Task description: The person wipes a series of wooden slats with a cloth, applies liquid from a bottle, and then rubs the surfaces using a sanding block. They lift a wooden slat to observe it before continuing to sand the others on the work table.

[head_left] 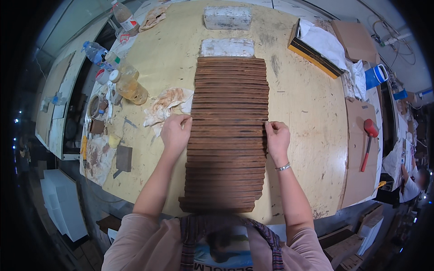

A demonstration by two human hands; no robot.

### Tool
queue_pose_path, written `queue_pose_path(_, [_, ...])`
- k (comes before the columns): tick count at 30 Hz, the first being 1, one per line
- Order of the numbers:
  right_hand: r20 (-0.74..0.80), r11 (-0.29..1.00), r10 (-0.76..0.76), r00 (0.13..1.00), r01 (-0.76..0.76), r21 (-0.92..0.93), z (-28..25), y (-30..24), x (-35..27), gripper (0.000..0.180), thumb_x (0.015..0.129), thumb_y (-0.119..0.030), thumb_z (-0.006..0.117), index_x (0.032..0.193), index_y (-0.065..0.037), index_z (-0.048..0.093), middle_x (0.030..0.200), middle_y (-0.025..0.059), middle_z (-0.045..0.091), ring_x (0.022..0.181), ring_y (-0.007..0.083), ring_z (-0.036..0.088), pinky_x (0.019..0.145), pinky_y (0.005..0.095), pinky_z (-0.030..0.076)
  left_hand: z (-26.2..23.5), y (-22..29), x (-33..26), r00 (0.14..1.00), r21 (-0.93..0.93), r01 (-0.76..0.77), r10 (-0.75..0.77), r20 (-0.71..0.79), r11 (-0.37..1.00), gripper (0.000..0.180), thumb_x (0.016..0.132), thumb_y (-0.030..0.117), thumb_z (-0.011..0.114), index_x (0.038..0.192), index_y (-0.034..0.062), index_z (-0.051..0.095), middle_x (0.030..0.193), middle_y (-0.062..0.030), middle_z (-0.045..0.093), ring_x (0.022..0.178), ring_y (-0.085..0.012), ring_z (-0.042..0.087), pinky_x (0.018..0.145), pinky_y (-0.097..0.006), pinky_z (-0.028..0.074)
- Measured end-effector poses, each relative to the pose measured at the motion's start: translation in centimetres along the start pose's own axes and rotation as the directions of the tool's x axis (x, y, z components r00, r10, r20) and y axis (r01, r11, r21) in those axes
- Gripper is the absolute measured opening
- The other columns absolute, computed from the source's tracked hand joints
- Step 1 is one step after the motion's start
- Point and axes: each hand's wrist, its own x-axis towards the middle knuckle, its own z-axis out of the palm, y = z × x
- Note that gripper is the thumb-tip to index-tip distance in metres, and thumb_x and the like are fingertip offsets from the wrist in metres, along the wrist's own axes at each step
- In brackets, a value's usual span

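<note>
Along brown slats (228, 130), left hand (175, 132), right hand (278, 137), whether fingers (181, 119) clamp them unclear, nearest slats (203, 205) blurred

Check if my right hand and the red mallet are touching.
Apart. The head view shows a broad stretch of bare tan tabletop between the right hand and the red mallet.

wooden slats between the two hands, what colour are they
The wooden slats are reddish brown with darker streaks, best seen in the head view.
</note>
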Motion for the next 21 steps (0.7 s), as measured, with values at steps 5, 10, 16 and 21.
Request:
queue_pose_path(5, [-0.042, 0.998, -0.043, 0.998, 0.042, -0.039, 0.4, -1.3, -0.7, 0.025, 0.091, -0.022, 0.066, 0.090, 0.002, 0.072, 0.097, 0.0165, 0.066, 0.095, 0.0338, 0.060, 0.085, 0.0426, 0.048, -0.1, 0.3, -0.7, 0.999, 0.013, -0.040, 0.040, 0.001, 0.999, 0.015, 0.086, 0.022, 0.072, 0.090, 0.0080, 0.076, 0.092, -0.0086, 0.067, 0.092, -0.0273, 0.064, 0.080, -0.041, 0.050])
queue_pose_path(10, [-0.070, 0.997, -0.072, 0.995, 0.073, 0.010, 0.8, -1.2, -0.4, 0.022, 0.089, -0.018, 0.067, 0.093, 0.003, 0.071, 0.097, 0.0175, 0.066, 0.093, 0.0335, 0.062, 0.084, 0.0417, 0.049, 0.3, 0.4, -0.1, 0.995, -0.063, -0.095, 0.093, -0.035, 0.993, 0.013, 0.085, 0.018, 0.073, 0.092, 0.0076, 0.076, 0.091, -0.0071, 0.067, 0.091, -0.0267, 0.063, 0.080, -0.041, 0.050])
queue_pose_path(16, [-0.098, 0.960, 0.063, 0.993, -0.034, 0.277, 1.6, 0.2, -0.1, 0.018, 0.089, -0.010, 0.068, 0.099, 0.004, 0.068, 0.096, 0.0128, 0.067, 0.087, 0.0222, 0.064, 0.080, 0.0341, 0.051, 0.6, -0.2, -0.3, 0.985, -0.276, 0.165, -0.172, -0.002, 0.947, 0.016, 0.086, 0.019, 0.072, 0.095, 0.0061, 0.075, 0.098, -0.0086, 0.070, 0.092, -0.0253, 0.066, 0.080, -0.038, 0.052])
queue_pose_path(21, [-0.071, 0.935, 0.136, 0.988, -0.105, 0.338, 1.6, 0.5, -0.2, 0.014, 0.090, -0.005, 0.067, 0.100, 0.005, 0.066, 0.087, 0.0049, 0.066, 0.078, 0.0118, 0.059, 0.074, 0.0261, 0.049, 0.9, -0.6, -0.5, 0.995, -0.172, 0.083, -0.073, 0.062, 0.982, 0.021, 0.086, 0.023, 0.072, 0.098, 0.0056, 0.075, 0.097, -0.0108, 0.071, 0.092, -0.0256, 0.068, 0.080, -0.037, 0.052])
